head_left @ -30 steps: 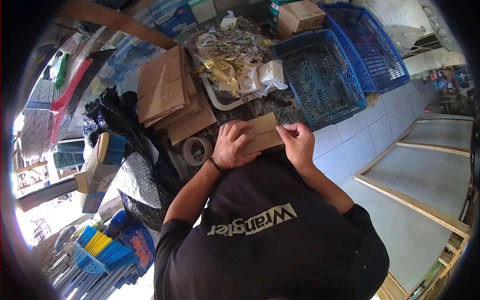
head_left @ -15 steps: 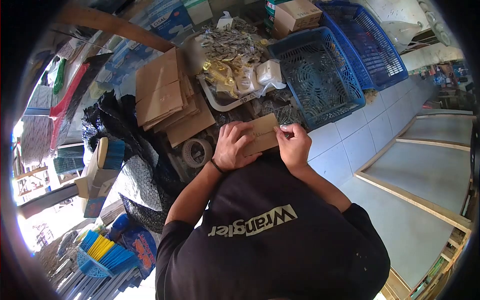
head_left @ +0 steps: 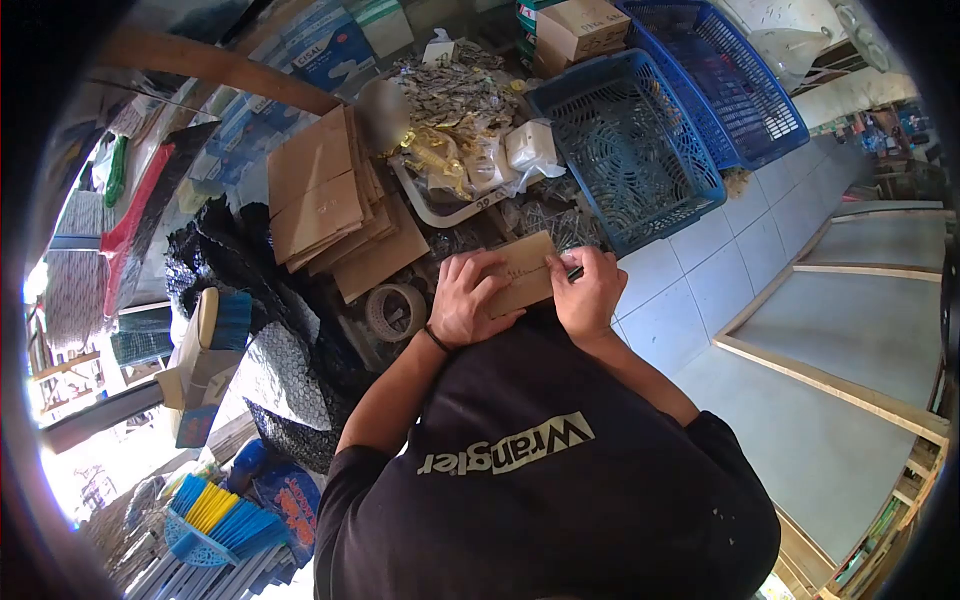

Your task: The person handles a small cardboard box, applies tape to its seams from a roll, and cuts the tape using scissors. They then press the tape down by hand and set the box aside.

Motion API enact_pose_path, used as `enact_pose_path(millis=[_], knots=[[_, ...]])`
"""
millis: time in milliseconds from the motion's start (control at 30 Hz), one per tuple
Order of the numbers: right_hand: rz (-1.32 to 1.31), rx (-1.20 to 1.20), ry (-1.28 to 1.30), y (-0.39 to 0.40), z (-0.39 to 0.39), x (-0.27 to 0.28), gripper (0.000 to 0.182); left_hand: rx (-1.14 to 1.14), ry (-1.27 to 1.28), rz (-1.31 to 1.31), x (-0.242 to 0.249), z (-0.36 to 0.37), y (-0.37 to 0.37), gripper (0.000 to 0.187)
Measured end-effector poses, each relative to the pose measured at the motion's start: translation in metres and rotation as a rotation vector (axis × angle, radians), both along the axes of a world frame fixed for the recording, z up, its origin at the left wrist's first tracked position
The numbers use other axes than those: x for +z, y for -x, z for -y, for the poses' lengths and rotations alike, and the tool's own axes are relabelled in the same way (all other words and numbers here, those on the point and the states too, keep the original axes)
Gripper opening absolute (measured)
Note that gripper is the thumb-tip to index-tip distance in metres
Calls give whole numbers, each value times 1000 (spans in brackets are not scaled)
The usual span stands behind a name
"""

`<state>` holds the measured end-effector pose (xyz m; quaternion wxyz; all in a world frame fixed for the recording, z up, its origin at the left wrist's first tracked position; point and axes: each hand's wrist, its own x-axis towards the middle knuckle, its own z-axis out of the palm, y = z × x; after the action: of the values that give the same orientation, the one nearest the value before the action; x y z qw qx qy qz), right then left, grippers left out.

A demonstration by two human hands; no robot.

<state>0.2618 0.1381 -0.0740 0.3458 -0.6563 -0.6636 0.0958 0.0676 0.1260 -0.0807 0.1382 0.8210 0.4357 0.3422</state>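
A small brown cardboard box lies in front of my chest, with a line of dark handwriting on its face. My left hand grips its left side, fingers across the top and thumb along the near edge. At the right end, my right hand pinches a dark marker, its tip down by the writing. Just beyond the box are a pile of thin metal pieces and a tray of bagged hardware. A tape roll sits left of my left hand.
Flattened cardboard is stacked at the left, beside black bubble wrap. Ahead on the right stand a teal basket and a blue basket. A closed carton is at the back. Wood-framed panels lie at right.
My right hand has shifted slightly along the writing, and the marker now shows more clearly in its fingers. The left hand keeps its hold on the box. The view has shifted a little.
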Motion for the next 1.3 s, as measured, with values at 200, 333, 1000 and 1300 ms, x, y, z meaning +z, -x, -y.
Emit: enact_pose_path(millis=[200,333,1000,1300], knots=[[4,-50,59,-3,3,-1,26,-9,4,9,-2,1,-2,58],[-66,-69,127,-2,6,-5,26,-24,8,-7,-1,1,-1,59],[-345,-125,302,-1,5,2,49,-26,9,-33,-7,3,5,59],[-724,-44,421,-4,-1,-10,28,-16,26,-15,-11,2,6,57]])
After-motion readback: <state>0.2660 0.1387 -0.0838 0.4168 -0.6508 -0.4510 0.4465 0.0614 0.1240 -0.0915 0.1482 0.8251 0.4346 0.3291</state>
